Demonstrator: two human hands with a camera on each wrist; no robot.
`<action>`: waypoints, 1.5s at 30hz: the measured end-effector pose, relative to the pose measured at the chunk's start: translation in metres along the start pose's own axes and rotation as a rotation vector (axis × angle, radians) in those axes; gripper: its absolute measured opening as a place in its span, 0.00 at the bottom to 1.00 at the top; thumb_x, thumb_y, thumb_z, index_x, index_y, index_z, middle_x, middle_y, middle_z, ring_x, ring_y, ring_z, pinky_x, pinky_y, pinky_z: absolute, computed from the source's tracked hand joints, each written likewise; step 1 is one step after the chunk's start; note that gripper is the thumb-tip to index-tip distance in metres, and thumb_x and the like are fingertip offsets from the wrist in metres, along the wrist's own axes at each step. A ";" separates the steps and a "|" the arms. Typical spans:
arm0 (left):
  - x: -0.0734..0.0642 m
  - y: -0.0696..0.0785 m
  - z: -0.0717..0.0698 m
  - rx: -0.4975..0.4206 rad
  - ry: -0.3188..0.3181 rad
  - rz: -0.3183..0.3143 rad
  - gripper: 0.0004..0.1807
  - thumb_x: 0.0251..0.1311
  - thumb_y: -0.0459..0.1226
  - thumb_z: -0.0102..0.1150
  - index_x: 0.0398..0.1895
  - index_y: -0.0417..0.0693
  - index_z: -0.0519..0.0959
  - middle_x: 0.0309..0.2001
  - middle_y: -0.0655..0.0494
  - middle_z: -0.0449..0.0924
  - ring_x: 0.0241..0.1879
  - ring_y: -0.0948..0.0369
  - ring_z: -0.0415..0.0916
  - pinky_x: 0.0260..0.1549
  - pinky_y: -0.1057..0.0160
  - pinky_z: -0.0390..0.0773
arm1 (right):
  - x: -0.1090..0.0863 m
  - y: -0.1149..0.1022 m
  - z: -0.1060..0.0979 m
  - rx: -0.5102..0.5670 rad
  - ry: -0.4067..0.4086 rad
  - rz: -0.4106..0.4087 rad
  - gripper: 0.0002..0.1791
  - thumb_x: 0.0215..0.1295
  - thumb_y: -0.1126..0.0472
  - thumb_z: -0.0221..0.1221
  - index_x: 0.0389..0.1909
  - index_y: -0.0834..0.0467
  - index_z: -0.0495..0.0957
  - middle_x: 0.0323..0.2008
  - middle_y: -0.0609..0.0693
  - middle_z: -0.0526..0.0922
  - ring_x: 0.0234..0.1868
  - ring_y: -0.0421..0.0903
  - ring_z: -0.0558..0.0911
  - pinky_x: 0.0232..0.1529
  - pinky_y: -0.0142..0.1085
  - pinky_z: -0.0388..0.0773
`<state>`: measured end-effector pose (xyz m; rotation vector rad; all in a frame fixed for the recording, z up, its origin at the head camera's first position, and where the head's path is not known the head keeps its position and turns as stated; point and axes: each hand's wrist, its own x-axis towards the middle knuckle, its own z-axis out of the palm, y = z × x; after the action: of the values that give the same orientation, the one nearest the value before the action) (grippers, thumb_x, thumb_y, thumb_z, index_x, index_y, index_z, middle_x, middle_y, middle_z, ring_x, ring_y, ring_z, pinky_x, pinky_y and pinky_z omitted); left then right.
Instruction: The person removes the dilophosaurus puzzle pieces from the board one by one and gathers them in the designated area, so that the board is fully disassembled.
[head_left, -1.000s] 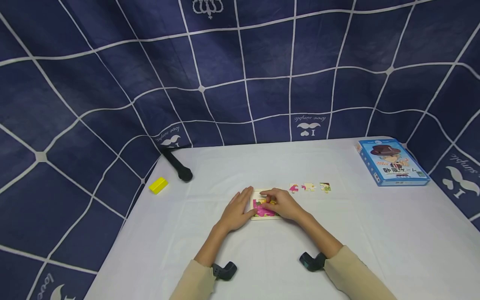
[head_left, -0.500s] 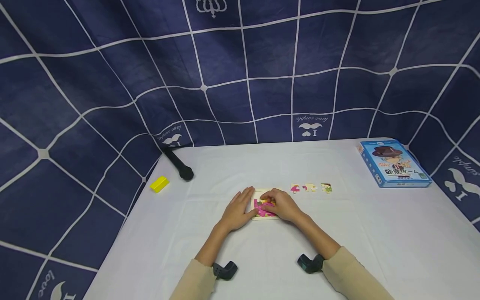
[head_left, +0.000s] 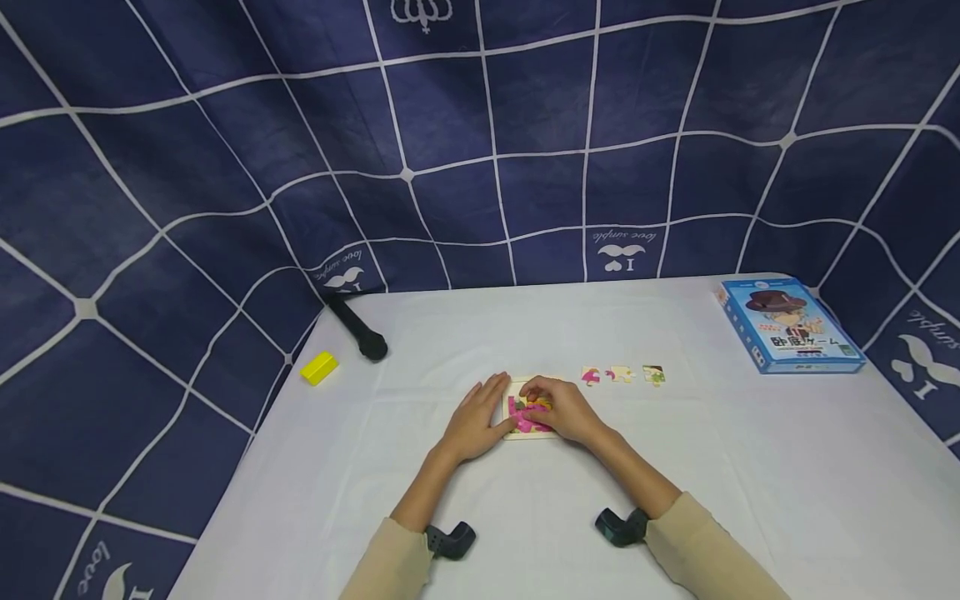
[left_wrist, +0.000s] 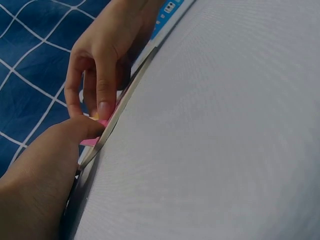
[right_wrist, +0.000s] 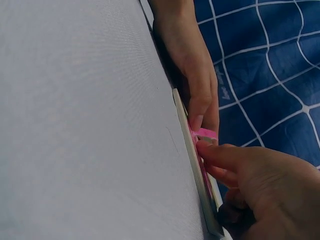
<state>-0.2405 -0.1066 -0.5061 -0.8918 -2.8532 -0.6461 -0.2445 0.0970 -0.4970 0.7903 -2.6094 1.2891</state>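
Observation:
A small jigsaw puzzle in a pale frame (head_left: 528,436) lies in the middle of the table, its filled part mostly pink. My left hand (head_left: 471,425) lies along the frame's left side with fingers straight, and its thumb rests at the lower left of the picture. From the right, my right hand (head_left: 567,410) reaches over the frame, thumb and curled fingers pinching a puzzle piece low over the picture. A pink piece (right_wrist: 206,133) stands tilted up beside both thumbs in the right wrist view. The right hand covers the frame's right part.
Loose puzzle pieces (head_left: 619,374) lie in a row right of the frame. A blue game box (head_left: 791,325) sits at the back right. At the left are a black microphone (head_left: 360,329) and a yellow block (head_left: 318,367). A dark blue checked curtain (head_left: 480,150) hangs behind the white table.
The right hand's index finger has curled in slightly, and its fingertips have shifted a little over the picture. The left hand stays in place at the frame.

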 end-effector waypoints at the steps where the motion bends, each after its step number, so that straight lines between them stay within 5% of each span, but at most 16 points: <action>1: 0.000 0.000 0.000 -0.001 -0.001 0.000 0.39 0.61 0.54 0.48 0.70 0.41 0.55 0.70 0.51 0.53 0.69 0.59 0.46 0.67 0.60 0.42 | 0.000 0.001 0.000 0.013 -0.002 -0.007 0.16 0.48 0.64 0.69 0.39 0.54 0.78 0.32 0.44 0.82 0.36 0.41 0.80 0.42 0.41 0.76; 23: 0.002 -0.003 0.001 0.006 -0.005 0.003 0.38 0.61 0.55 0.46 0.70 0.43 0.56 0.70 0.52 0.52 0.69 0.59 0.46 0.67 0.59 0.43 | 0.000 0.006 0.006 0.144 0.075 -0.012 0.13 0.50 0.67 0.67 0.37 0.52 0.81 0.33 0.44 0.83 0.34 0.38 0.82 0.34 0.33 0.78; 28: 0.002 -0.002 0.001 0.007 -0.006 -0.003 0.38 0.61 0.55 0.46 0.69 0.43 0.57 0.70 0.51 0.52 0.69 0.59 0.46 0.67 0.59 0.43 | 0.001 0.006 0.005 0.165 0.101 0.044 0.13 0.50 0.63 0.68 0.38 0.51 0.81 0.34 0.45 0.83 0.34 0.39 0.82 0.22 0.30 0.71; 32: 0.001 -0.002 0.002 0.017 -0.007 -0.004 0.38 0.61 0.56 0.46 0.69 0.43 0.57 0.70 0.52 0.52 0.69 0.59 0.46 0.67 0.60 0.43 | 0.001 -0.001 -0.002 0.189 0.116 0.091 0.13 0.49 0.60 0.69 0.38 0.49 0.81 0.33 0.45 0.84 0.26 0.37 0.77 0.14 0.29 0.61; 37: 0.001 0.000 0.002 0.024 -0.017 -0.007 0.38 0.61 0.56 0.45 0.69 0.44 0.57 0.70 0.53 0.51 0.69 0.60 0.45 0.67 0.60 0.43 | -0.002 -0.010 -0.018 0.271 0.122 0.118 0.14 0.50 0.61 0.68 0.40 0.52 0.81 0.33 0.49 0.83 0.10 0.34 0.58 0.09 0.27 0.54; 45: 0.000 0.001 0.000 0.032 -0.030 -0.033 0.39 0.61 0.57 0.45 0.70 0.43 0.56 0.70 0.52 0.51 0.69 0.60 0.45 0.67 0.61 0.43 | -0.022 -0.003 -0.050 0.198 0.129 0.135 0.13 0.52 0.59 0.67 0.40 0.52 0.81 0.32 0.48 0.84 0.11 0.34 0.55 0.11 0.28 0.52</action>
<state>-0.2404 -0.1060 -0.5056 -0.8587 -2.9025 -0.5938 -0.2303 0.1428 -0.4704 0.5430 -2.4976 1.5983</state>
